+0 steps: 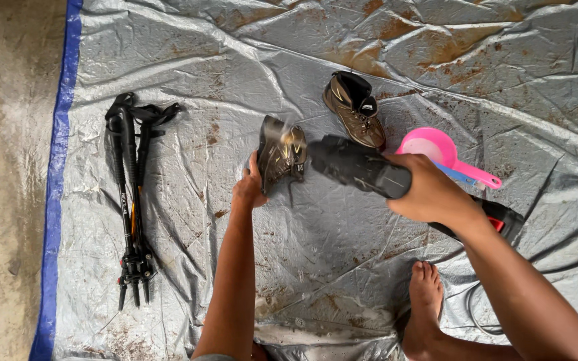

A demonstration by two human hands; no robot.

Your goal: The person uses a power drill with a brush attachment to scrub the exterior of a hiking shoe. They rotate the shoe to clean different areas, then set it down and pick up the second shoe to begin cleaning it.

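Note:
My left hand [249,187] holds a brown hiking boot [280,155] tipped up off the grey tarp [342,67], sole side toward the left. My right hand [429,190] grips a black blower-like power tool [359,168], its nozzle pointing at the boot from the right, blurred with motion. A second brown boot [354,110] stands on the tarp just behind, upright and untouched.
A pink scoop [439,152] with a blue piece under it lies right of the boots. Folded black trekking poles [132,200] lie at the left near the tarp's blue edge [58,180]. My bare foot [425,294] rests on the tarp; a cable [473,314] curls beside it. Bare concrete [5,180] lies far left.

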